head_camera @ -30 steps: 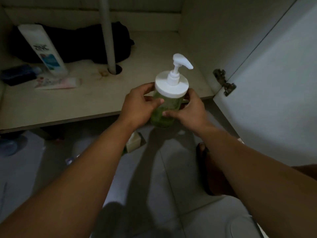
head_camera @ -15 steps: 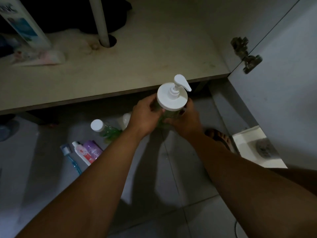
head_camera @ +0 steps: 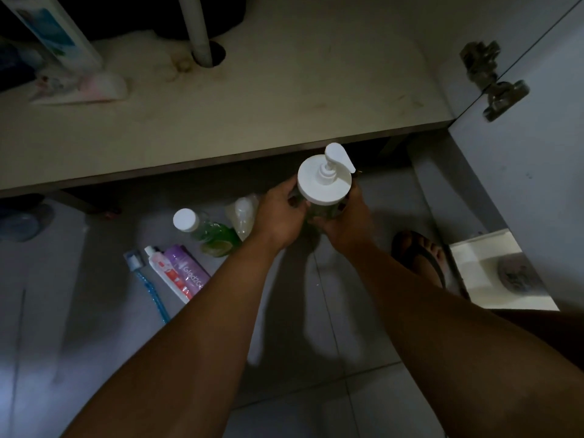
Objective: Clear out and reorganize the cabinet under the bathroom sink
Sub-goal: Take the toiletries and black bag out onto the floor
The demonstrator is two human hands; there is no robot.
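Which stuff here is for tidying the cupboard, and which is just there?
For the job: pump bottle held by left hand and right hand; green bottle, toothpaste, toothbrush.
Just there: drain pipe, door hinge, sandal.

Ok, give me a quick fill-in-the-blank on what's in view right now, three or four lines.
1. The pump bottle is held by ____ hands.
2. The green bottle on the floor has a ____ cap.
3. The toothbrush lies on the floor beside the red-and-white ____.
4. The white drain pipe passes through a hole in the cabinet ____.

Missing words: both; white; toothpaste tube; floor
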